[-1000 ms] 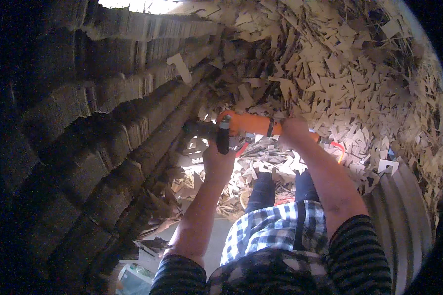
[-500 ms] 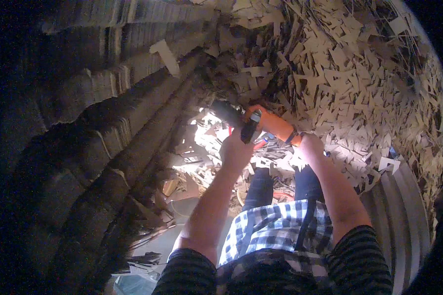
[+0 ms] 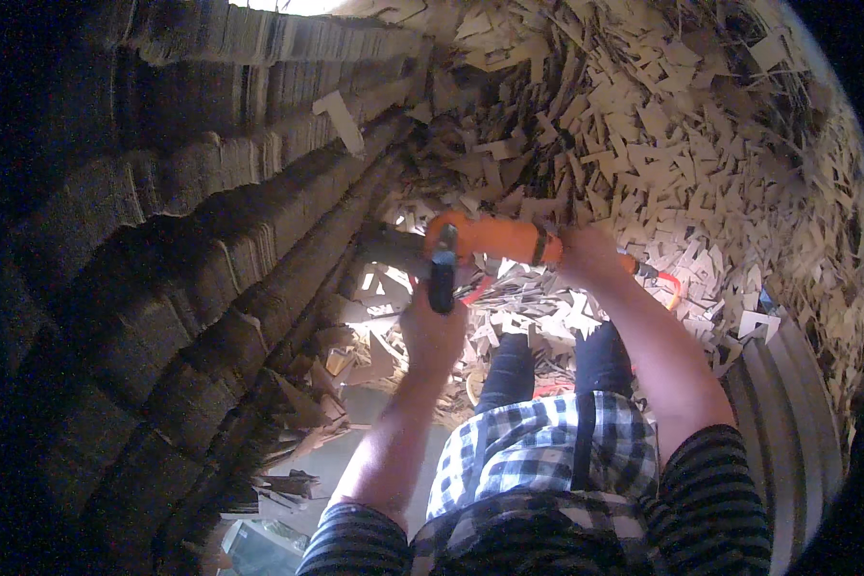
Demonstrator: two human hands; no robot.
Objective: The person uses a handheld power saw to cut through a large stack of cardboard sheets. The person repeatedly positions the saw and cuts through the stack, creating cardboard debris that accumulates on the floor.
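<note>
An orange power tool (image 3: 504,238) lies nearly level between my hands, above a heap of brightly lit cardboard scraps. My left hand (image 3: 432,331) is closed round its upright black side handle (image 3: 442,283). At the rear end of the body, my right hand (image 3: 590,254) is wrapped round the grip. A red hose (image 3: 670,280) leaves the tool behind that hand. The dark head (image 3: 394,246) points left, toward the lower part of the tall cardboard stacks (image 3: 192,278). Whether it touches them I cannot tell.
Loose cardboard offcuts (image 3: 643,154) pile high ahead and to the right. One strip (image 3: 339,123) sticks out from the stacks. A curved, ribbed grey object (image 3: 787,422) stands at my right. At lower left lies a pale greenish translucent item (image 3: 264,549).
The tool has swung leftward and become more level. My left hand has shifted left and closer to me; my right hand has moved up. The hose behind the right hand now shows.
</note>
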